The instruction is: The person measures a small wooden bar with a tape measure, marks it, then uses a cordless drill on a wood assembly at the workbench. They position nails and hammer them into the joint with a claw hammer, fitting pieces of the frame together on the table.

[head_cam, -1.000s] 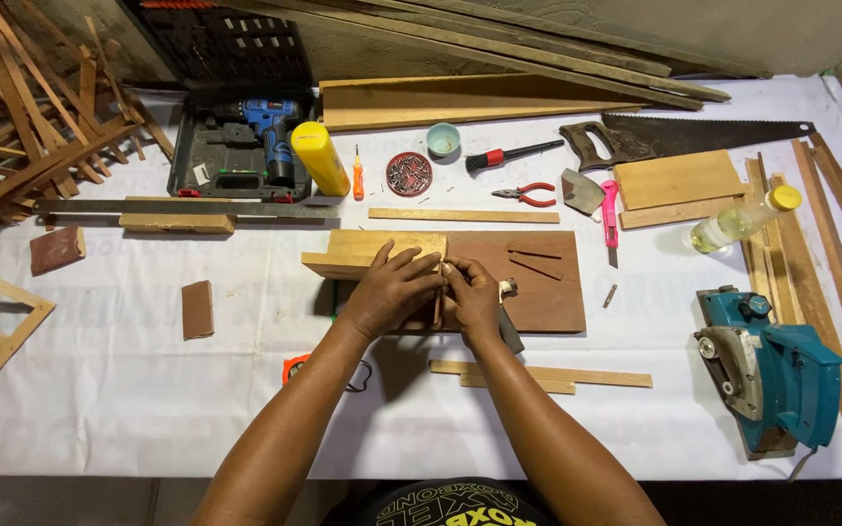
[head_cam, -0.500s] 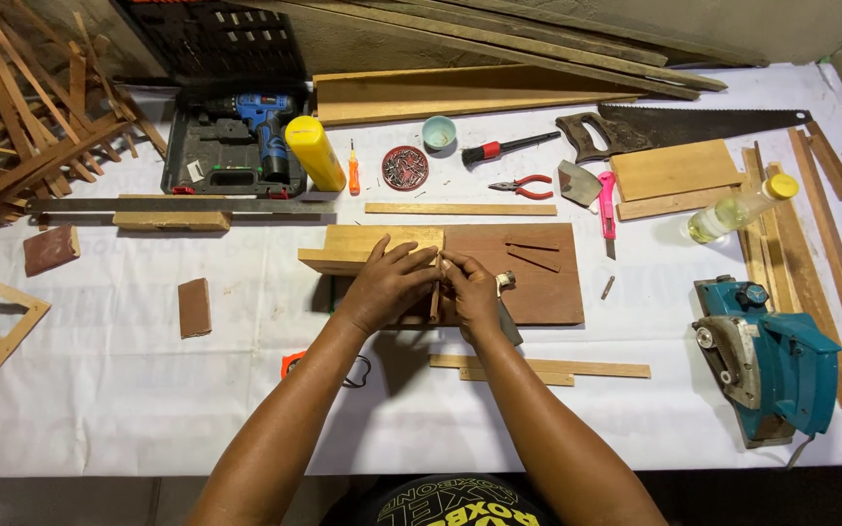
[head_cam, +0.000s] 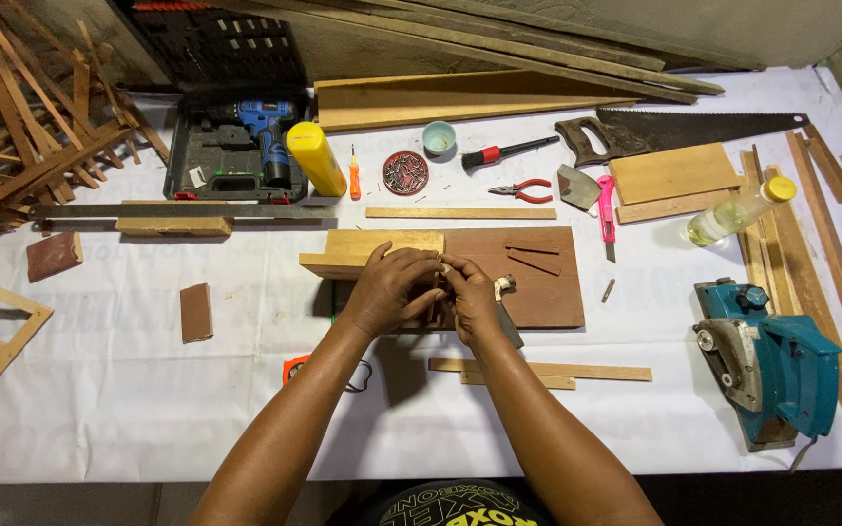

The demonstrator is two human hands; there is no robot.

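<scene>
Small wooden piece (head_cam: 438,292), mostly hidden between both hands, at the left end of the brown board (head_cam: 538,282) on the white-covered table (head_cam: 129,390). Left hand (head_cam: 389,289) curled over it, fingers bent, touching the pale wood block (head_cam: 363,251) just behind. Right hand (head_cam: 470,297) pressed close beside, fingertips pinched together at the piece; exact hold hard to tell. Hammer (head_cam: 506,310) just right of that hand, partly covered. Beyond the board: thin strip (head_cam: 460,212), round tin of nails (head_cam: 405,172), red-handled pliers (head_cam: 518,191), yellow can (head_cam: 316,158), blue drill (head_cam: 267,136) in its case. Teal electric planer (head_cam: 772,360) well apart at right.
</scene>
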